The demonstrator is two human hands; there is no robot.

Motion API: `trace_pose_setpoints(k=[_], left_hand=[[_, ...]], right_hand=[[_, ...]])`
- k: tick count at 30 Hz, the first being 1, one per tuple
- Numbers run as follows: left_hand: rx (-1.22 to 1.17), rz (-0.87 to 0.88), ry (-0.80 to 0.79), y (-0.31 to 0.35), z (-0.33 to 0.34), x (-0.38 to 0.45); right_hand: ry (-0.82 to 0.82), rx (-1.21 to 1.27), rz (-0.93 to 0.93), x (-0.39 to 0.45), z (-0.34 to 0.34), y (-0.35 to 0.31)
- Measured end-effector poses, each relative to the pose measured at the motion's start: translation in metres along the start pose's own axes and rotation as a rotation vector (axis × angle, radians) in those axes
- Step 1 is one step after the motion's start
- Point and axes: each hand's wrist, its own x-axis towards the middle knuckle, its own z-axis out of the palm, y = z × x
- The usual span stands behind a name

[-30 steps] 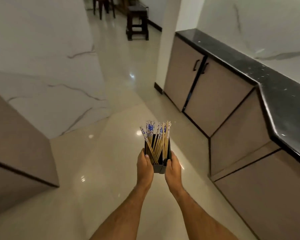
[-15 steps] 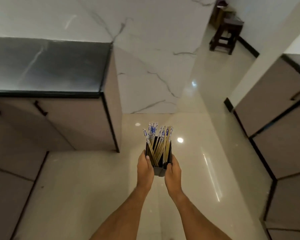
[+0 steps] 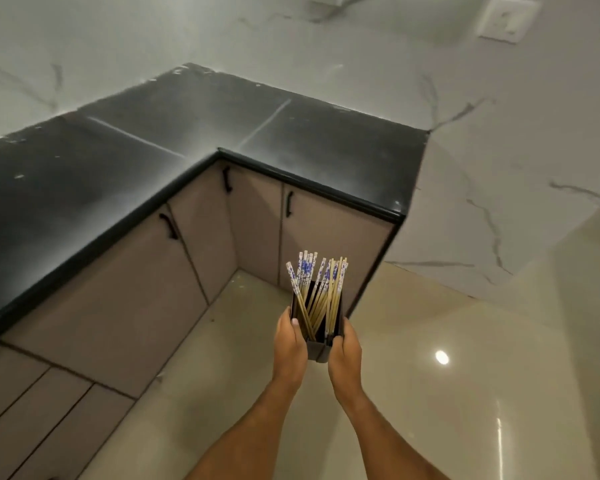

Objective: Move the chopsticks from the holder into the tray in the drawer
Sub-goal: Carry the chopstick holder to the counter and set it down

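We see our left hand [image 3: 289,344] and right hand [image 3: 344,355] clasped on either side of a dark rectangular holder [image 3: 317,346], carried above the glossy beige floor [image 3: 430,393], blue-patterned bamboo chopsticks [image 3: 317,289] upright inside, black L-shaped countertop [image 3: 153,133] ahead.

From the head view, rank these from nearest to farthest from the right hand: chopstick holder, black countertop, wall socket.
1. Chopstick holder: gripped between the right hand and the left hand.
2. Black countertop: ahead and to the left, above the cabinets.
3. Wall socket: high on the marble wall, far upper right.
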Motion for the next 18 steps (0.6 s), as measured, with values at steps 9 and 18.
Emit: trace_pose_setpoints(k=[9, 18], left_hand=[[0.020, -0.086, 0.407, -0.014, -0.177, 0.041], [-0.022, -0.071, 0.762, 0.026, -0.323, 0.039]], right_hand=[[-0.388, 0.007, -0.077, -0.025, 0.173, -0.050], [-0.679, 0.015, -0.206, -0.062, 0.305, -0.118]])
